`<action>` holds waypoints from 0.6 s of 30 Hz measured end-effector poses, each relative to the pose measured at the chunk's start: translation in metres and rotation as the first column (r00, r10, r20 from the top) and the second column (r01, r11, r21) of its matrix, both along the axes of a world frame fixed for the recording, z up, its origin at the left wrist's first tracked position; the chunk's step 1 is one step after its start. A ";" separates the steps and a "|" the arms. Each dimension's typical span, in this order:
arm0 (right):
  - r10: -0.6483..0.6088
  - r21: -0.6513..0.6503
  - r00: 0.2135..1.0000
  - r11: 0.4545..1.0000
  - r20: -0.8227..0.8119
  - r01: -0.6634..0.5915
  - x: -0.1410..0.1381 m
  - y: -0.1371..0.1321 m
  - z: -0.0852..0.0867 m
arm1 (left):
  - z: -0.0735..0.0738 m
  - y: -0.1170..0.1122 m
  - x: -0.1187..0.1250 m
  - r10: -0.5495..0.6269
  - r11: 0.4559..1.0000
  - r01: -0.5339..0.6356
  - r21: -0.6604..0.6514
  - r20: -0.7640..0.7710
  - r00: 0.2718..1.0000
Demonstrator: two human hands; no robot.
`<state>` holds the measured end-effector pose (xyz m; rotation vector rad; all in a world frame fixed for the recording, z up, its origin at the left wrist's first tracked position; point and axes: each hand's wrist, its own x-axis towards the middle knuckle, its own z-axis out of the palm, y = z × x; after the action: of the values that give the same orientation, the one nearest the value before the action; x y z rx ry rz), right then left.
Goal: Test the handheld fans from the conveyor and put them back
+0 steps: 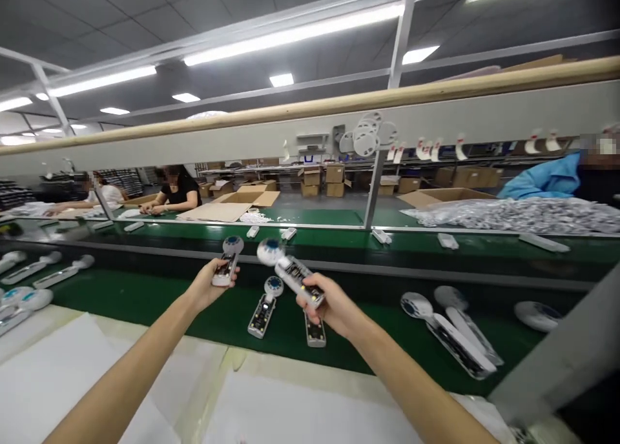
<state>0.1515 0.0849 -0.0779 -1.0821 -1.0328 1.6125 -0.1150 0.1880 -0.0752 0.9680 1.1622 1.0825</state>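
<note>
Green work surface (217,321) runs beneath strip lights (300,34). Above it, the left hand (206,288) grasps a round-headed handheld device (229,265), circuitry exposed. Fingers of the right hand (334,305) clasp a tilted second device (293,273); a third device (261,315) lies between.

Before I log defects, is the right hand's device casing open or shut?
Open: the device in the right hand shows dark circuitry uncovered along its length.

2 hands (332,300), 2 held units (294,273), 2 loose units (259,318) nr hands, prob. 3 co-workers (180,191).
</note>
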 end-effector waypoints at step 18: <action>-0.458 0.379 0.775 0.687 -0.435 0.619 0.053 -0.081 0.038 | 0.053 -0.165 0.158 -0.372 0.860 0.222 0.460 0.268 0.889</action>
<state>0.2043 0.0036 -0.0397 -0.6516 -0.7514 0.8962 0.0430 0.0226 -0.0217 1.1848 0.4666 1.2076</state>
